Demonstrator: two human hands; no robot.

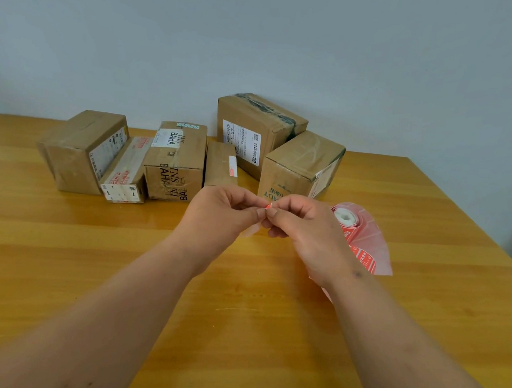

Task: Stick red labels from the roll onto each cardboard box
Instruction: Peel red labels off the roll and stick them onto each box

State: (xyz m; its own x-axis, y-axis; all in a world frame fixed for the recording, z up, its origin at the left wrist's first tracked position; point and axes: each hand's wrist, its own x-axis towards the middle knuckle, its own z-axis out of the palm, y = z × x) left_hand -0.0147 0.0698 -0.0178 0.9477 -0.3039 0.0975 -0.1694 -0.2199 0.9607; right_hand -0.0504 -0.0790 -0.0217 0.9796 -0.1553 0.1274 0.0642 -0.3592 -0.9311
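**Two hands pinching one red label above a wooden table**

Both forearms reach forward from the near edge and converge over the table's middle. The left hand (223, 210) is raised with its back toward the viewer, fingers curled, thumb and forefinger closed on a small red label (267, 206). The right hand (303, 226) meets it from the other side, fingertips pinching the same label, so that the two grips touch; how much of the label lies between the fingers cannot be told. A pale strip of backing hangs just below the joined fingertips.

The wooden table (66, 242) lies bare and broad in front of the hands and to their left. Along its far edge, against the wall, stand six cardboard boxes, left to right: a leaning box (80, 153), a long narrow box with red-printed tape (127, 171), a box printed "BAHA" (175, 162), a small slim box (220, 164) already bearing a small red label, a tall box with a white shipping label (253, 127), and a box with green lettering (298, 166). Just right of the right hand lies the label roll (349, 220), its white core facing up and its pink translucent liner trailing toward the wrist.
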